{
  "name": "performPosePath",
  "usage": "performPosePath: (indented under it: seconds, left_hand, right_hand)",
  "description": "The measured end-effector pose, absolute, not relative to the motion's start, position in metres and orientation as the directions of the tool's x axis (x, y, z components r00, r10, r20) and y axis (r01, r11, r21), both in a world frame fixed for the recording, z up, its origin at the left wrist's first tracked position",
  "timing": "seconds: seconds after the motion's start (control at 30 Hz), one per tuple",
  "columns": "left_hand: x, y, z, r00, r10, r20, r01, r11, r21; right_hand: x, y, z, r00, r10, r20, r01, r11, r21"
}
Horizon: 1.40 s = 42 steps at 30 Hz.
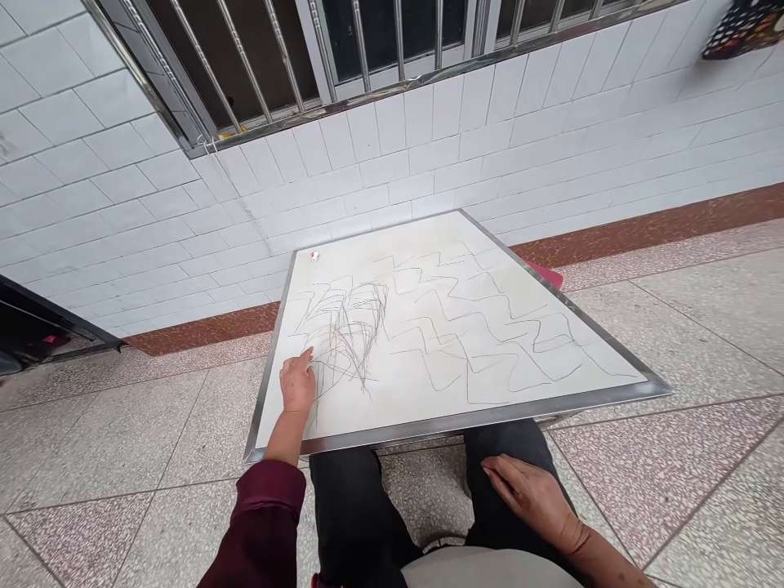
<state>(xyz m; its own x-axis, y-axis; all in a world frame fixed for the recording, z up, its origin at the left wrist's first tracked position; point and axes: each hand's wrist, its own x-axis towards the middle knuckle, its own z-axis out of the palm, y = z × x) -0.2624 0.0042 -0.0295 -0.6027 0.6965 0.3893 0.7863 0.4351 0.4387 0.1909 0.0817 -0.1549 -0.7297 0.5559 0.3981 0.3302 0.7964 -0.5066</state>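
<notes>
A white table top with a metal rim (490,420) stands in front of me. A tangled heap of thin dark strands (361,331) lies on its left half. At the heap's left edge is my left hand (298,382), its fingers bent and drawn together; whatever is between the fingertips is too small to make out. Separate bent strands (469,355) are spread over the right half of the top. My right hand (530,492) rests on my right thigh, away from the table top, with extended fingers and nothing in it.
A small white and red object (314,256) sits at the table's far left corner. Behind the table is a white tiled wall (380,175) with a barred window (398,41). A pink-red object (547,275) shows beyond the right edge. A patterned cloth (744,31) hangs at upper right.
</notes>
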Motion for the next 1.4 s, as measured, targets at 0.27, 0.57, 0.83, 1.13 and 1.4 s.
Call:
performPosePath:
  seconds: [0.27, 0.57, 0.83, 1.13, 1.4]
  left_hand:
    - [-0.276, 0.014, -0.042, -0.565, 0.753, 0.337, 0.819, 0.464, 0.338]
    - [-0.281, 0.015, -0.043, -0.562, 0.766, 0.310, 0.819, 0.467, 0.332]
    - [-0.283, 0.011, -0.036, -0.603, 0.719, 0.345, 0.785, 0.458, 0.417]
    - [-0.291, 0.004, -0.018, -0.660, 0.640, 0.395, 0.718, 0.382, 0.582]
    - [-0.297, -0.001, -0.013, -0.746, 0.567, 0.349, 0.613, 0.381, 0.692]
  right_hand:
    - [0.192, 0.083, -0.151, -0.734, 0.553, 0.394, 0.337, 0.801, -0.495]
    - [0.192, 0.083, -0.152, -0.740, 0.553, 0.383, 0.356, 0.805, -0.476]
    - [0.192, 0.084, -0.152, -0.741, 0.552, 0.382, 0.359, 0.806, -0.470]
    - [0.192, 0.083, -0.155, -0.739, 0.551, 0.387, 0.352, 0.806, -0.475]
    - [0.193, 0.083, -0.157, -0.740, 0.553, 0.384, 0.350, 0.803, -0.482]
